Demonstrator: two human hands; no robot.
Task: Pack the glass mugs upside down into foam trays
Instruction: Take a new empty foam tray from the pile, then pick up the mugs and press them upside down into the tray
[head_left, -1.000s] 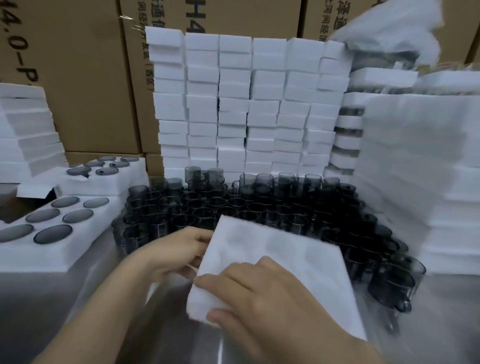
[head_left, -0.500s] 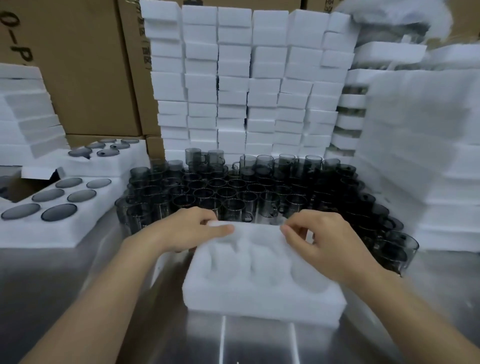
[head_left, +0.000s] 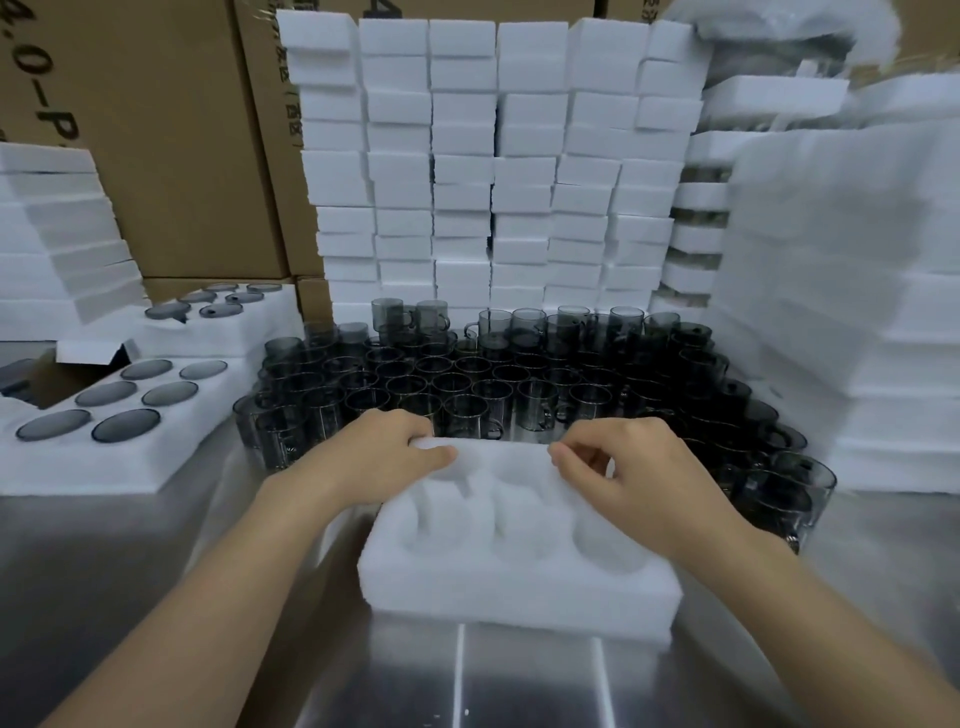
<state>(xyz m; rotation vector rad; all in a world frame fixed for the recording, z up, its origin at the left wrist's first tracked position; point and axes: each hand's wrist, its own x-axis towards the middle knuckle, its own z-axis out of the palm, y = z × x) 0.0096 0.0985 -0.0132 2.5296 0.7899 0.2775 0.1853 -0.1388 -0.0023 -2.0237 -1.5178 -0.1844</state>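
Foam tray (head_left: 519, 592) lies before glass mugs (head_left: 493, 384), left hand (head_left: 374, 457) and right hand (head_left: 639, 483) pinching its far edge.

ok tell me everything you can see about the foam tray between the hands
The foam tray is a thick white rectangular block of soft-looking foam with round pockets sunk into its top, and every pocket that shows is empty. It rests pockets up on the shiny metal table, one long side facing the camera. The left hand grips its far left corner and the right hand pinches its far edge. The dark glass mugs stand just behind it.
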